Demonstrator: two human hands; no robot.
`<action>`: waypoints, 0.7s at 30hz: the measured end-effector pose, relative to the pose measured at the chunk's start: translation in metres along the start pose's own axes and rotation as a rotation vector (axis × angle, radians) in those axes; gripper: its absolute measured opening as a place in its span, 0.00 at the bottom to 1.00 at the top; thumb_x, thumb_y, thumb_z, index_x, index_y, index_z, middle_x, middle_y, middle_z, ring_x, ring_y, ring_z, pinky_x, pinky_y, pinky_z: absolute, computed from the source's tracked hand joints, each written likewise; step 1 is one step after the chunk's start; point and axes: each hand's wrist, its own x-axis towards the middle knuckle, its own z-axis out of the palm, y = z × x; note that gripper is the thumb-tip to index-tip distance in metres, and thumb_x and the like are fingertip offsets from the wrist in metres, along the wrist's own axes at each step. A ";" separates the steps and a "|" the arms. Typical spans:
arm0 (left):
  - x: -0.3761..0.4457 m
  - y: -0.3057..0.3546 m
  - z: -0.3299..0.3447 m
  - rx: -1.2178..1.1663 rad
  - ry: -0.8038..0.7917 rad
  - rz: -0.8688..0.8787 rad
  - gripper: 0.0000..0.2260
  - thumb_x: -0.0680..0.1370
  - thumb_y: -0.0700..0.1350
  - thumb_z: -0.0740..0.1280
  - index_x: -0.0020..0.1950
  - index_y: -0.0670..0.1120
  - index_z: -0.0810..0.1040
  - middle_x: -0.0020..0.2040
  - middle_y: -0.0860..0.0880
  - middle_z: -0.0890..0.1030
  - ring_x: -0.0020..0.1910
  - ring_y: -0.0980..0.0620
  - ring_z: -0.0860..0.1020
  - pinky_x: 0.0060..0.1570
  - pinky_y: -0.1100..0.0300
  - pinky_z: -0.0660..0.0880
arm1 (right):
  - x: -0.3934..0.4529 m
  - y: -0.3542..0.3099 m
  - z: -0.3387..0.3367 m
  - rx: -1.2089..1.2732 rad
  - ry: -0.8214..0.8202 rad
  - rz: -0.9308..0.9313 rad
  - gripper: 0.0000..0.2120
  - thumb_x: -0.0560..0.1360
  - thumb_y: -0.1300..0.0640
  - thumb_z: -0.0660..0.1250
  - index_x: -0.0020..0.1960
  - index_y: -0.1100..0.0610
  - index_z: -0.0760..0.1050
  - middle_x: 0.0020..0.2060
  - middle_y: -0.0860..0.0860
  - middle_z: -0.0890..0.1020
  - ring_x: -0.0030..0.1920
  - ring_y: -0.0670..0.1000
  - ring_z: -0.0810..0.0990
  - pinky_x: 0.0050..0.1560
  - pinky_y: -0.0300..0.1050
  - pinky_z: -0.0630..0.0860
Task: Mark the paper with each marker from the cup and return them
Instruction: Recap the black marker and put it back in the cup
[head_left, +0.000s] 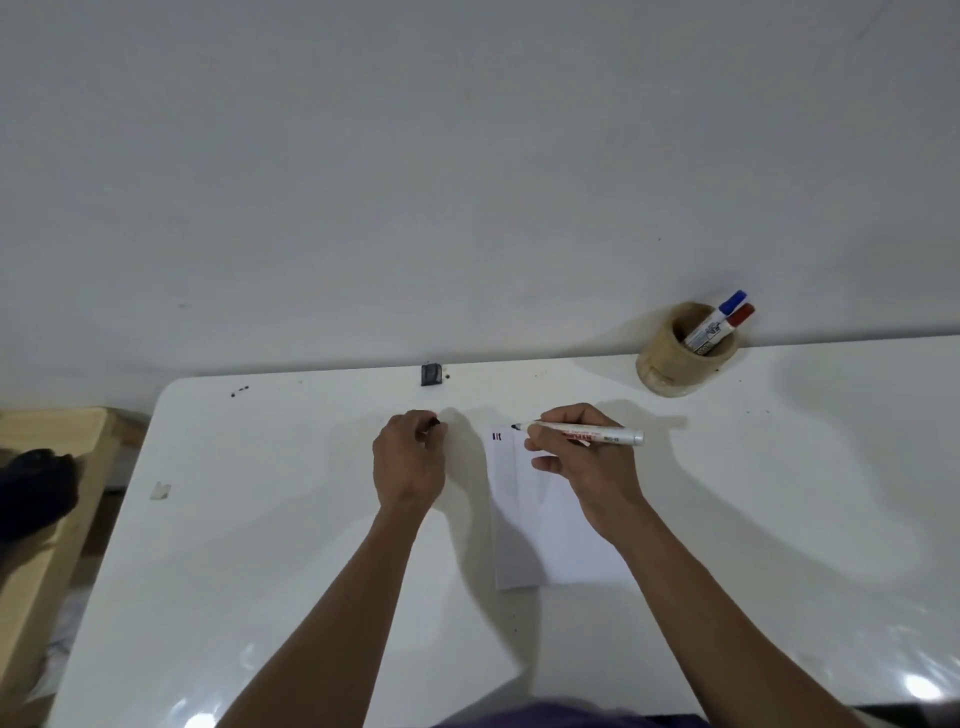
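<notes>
While the black-tipped marker (582, 432) lies nearly flat in the right hand (584, 457), its uncapped tip sits at the far edge of the paper (545, 525), just beside two short strokes, one blue and one red, already drawn there. The fingers pinch the barrel close to the tip. To mark well, I judge the tip should come down beside those strokes, pressed lightly, with the sheet kept from sliding. The left hand (410, 460), to the left of the paper, is curled around something small and dark, likely the cap. The cup (685, 356), beyond the paper and to its right, holds a blue-capped marker (719, 319) and a red-capped marker (735, 318). Red lettering runs along the held barrel, but it is too blurred to read.
</notes>
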 end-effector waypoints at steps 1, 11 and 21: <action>-0.004 0.003 -0.003 -0.073 0.009 -0.017 0.06 0.78 0.43 0.69 0.52 0.45 0.83 0.49 0.47 0.84 0.50 0.48 0.81 0.52 0.57 0.74 | -0.001 -0.001 0.000 -0.010 -0.003 -0.006 0.06 0.73 0.69 0.75 0.45 0.62 0.79 0.40 0.58 0.85 0.42 0.56 0.87 0.40 0.49 0.81; -0.074 0.037 -0.056 -1.005 -0.245 -0.361 0.06 0.79 0.45 0.69 0.48 0.45 0.85 0.48 0.51 0.84 0.45 0.51 0.76 0.44 0.54 0.74 | -0.059 -0.018 0.029 -0.138 -0.031 -0.245 0.07 0.72 0.62 0.78 0.44 0.62 0.80 0.38 0.51 0.86 0.39 0.46 0.84 0.41 0.49 0.83; -0.144 0.021 -0.083 -1.121 -0.405 -0.358 0.07 0.79 0.45 0.68 0.46 0.46 0.85 0.45 0.50 0.84 0.44 0.51 0.76 0.44 0.54 0.72 | -0.131 0.001 0.042 -0.212 0.004 -0.296 0.08 0.71 0.58 0.80 0.42 0.58 0.82 0.39 0.51 0.86 0.41 0.50 0.85 0.47 0.65 0.82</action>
